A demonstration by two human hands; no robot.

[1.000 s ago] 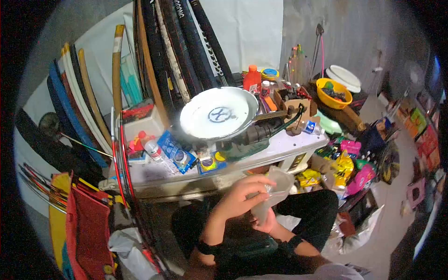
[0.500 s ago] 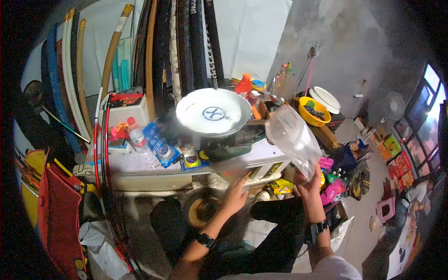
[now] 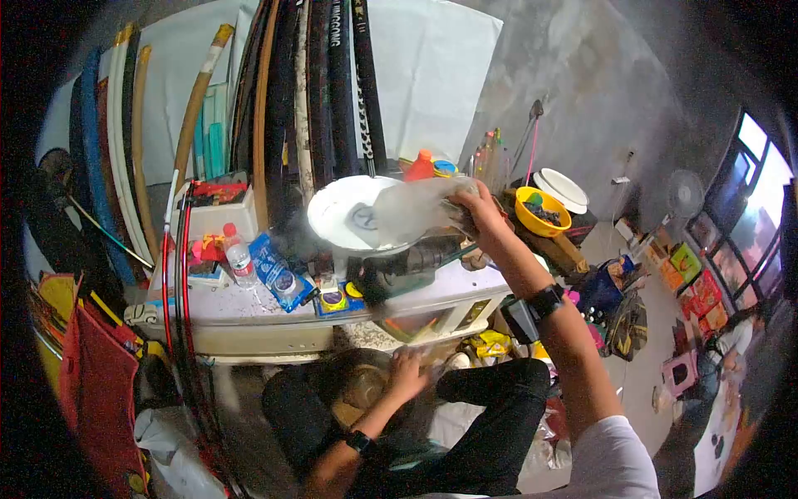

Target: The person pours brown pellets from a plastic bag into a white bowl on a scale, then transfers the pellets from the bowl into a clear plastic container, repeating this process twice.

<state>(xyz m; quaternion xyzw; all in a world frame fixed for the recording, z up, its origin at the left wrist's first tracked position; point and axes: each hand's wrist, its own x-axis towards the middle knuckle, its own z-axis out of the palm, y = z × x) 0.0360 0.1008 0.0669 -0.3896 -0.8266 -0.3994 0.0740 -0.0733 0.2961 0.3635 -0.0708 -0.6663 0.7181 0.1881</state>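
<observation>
Two bare hands hang at different heights beside a crowded table (image 3: pixel 212 306); the right hand (image 3: pixel 475 206), the upper one, has its fingers closed round one end of a translucent plastic vessel (image 3: pixel 411 212), which reaches leftward from those fingertips across part of a white dish (image 3: pixel 332 204); blur hides whether vessel and dish touch; the left hand (image 3: pixel 406 377) sits low, near the lap, its fingers too smeared to tell whether they are spread or pinching anything; a round brown object (image 3: pixel 363 389) lies just left of them; beyond and left of the right fingers stands an orange bottle (image 3: pixel 420 165), and to their right a yellow basin (image 3: pixel 540 213); the vessel looks light and thin-walled, apt to flex when squeezed and slip when held loosely; the end within the right fingers seems the surest hold, gripped gently.
</observation>
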